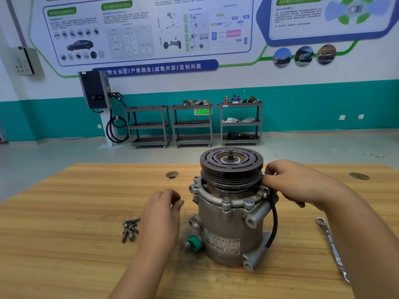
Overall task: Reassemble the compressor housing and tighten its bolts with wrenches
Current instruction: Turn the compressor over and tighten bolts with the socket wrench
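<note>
With the left hand (160, 209) slack and empty, the small silver bolt (263, 174) pinched in the right hand (289, 182) could have been cross-threaded if tilted.

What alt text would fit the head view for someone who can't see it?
A person's right hand pinches at the flange of an upright compressor on a wooden table, beside its pulley, while the left hand hovers loosely curled nearby. Loose bolts lie left of the compressor and a wrench lies to its right.
</note>
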A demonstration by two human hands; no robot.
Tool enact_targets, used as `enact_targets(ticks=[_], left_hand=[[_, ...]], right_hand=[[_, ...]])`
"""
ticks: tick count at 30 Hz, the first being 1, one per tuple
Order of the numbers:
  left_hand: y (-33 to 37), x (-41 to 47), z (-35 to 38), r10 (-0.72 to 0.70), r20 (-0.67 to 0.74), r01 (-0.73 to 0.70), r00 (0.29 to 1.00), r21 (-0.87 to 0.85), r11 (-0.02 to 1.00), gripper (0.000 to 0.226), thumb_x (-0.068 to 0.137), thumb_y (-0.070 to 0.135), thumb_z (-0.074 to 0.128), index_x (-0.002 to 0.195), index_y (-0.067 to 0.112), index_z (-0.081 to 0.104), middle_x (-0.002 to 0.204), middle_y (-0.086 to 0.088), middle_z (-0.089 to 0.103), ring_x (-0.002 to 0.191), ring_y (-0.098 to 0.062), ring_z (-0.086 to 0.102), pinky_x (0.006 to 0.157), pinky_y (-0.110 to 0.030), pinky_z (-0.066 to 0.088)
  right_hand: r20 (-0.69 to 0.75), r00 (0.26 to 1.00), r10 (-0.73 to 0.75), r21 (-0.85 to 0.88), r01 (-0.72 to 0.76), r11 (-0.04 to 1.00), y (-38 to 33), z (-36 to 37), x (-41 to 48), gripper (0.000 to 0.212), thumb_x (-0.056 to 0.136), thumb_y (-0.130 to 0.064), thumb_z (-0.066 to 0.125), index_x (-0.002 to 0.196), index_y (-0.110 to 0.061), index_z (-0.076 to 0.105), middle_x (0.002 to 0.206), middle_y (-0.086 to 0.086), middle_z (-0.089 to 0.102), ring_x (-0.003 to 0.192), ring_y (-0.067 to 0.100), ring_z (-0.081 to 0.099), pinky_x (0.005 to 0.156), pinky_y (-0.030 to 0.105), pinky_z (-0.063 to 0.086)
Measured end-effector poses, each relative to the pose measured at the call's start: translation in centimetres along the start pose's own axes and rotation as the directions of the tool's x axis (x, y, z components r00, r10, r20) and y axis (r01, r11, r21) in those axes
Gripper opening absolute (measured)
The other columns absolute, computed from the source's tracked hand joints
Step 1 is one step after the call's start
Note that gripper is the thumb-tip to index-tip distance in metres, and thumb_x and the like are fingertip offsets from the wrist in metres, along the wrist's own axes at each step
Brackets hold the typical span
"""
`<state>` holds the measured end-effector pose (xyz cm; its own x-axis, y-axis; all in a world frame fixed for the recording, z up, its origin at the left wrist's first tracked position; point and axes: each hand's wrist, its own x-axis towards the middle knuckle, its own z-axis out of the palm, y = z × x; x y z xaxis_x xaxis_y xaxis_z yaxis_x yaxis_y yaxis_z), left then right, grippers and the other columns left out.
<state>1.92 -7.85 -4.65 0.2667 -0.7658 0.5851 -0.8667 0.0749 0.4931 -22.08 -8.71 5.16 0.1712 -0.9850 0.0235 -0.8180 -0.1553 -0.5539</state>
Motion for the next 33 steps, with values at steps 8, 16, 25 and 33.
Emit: enact_targets(ticks=[8, 16, 25, 33], left_hand=[[4.1, -2.8, -1.7, 0.374, -0.561, -0.610, 0.738, -0.319, 0.725, 0.020, 0.094, 0.030, 0.055, 0.097, 0.011, 0.061, 0.092, 0.009, 0.058, 0.080, -0.005, 0.053, 0.075, -0.011, 0.040], [7.9, -5.0, -0.2, 0.366, -0.510, -0.620, 0.778, -0.536, 0.573, 0.010, 0.085, 0.028, 0.066, 0.090, 0.020, 0.064, 0.096, 0.015, 0.066, 0.087, -0.010, 0.059, 0.078, -0.023, 0.044], [8.6, -4.6, 0.1, 0.128, -0.441, -0.423, 0.889, -0.678, 0.601, 0.011, 0.081, 0.026, 0.065, 0.078, 0.034, 0.058, 0.091, 0.017, 0.065, 0.090, -0.009, 0.059, 0.081, -0.014, 0.043], [8.7, -4.5, 0.8, 0.162, -0.436, -0.425, 0.885, -0.618, 0.661, 0.008, 0.080, 0.028, 0.065, 0.076, 0.030, 0.059, 0.091, 0.019, 0.067, 0.093, -0.008, 0.052, 0.083, -0.012, 0.039]], right_hand=[[-0.032, 0.999, -0.003, -0.028, 0.002, 1.000, 0.2, 0.2, 0.3, 0.029, 0.093, -0.033, 0.048, 0.089, -0.005, 0.055, 0.065, 0.008, 0.052, 0.050, 0.018, 0.043, 0.036, 0.022, 0.033], [-0.054, 0.999, -0.009, -0.033, 0.007, 0.999, 0.1, 0.4, 0.6, 0.029, 0.094, -0.033, 0.047, 0.087, -0.006, 0.054, 0.066, 0.007, 0.053, 0.050, 0.018, 0.044, 0.034, 0.019, 0.032], [-0.055, 0.998, -0.005, -0.064, 0.001, 0.998, -0.1, 0.4, 0.5, 0.029, 0.094, -0.032, 0.046, 0.077, -0.009, 0.049, 0.064, 0.006, 0.050, 0.047, 0.018, 0.042, 0.034, 0.019, 0.031], [-0.045, 0.999, -0.007, -0.078, 0.004, 0.997, -0.2, 0.4, 0.3, 0.028, 0.095, -0.033, 0.044, 0.082, -0.009, 0.051, 0.068, 0.005, 0.051, 0.050, 0.017, 0.044, 0.033, 0.018, 0.031]])
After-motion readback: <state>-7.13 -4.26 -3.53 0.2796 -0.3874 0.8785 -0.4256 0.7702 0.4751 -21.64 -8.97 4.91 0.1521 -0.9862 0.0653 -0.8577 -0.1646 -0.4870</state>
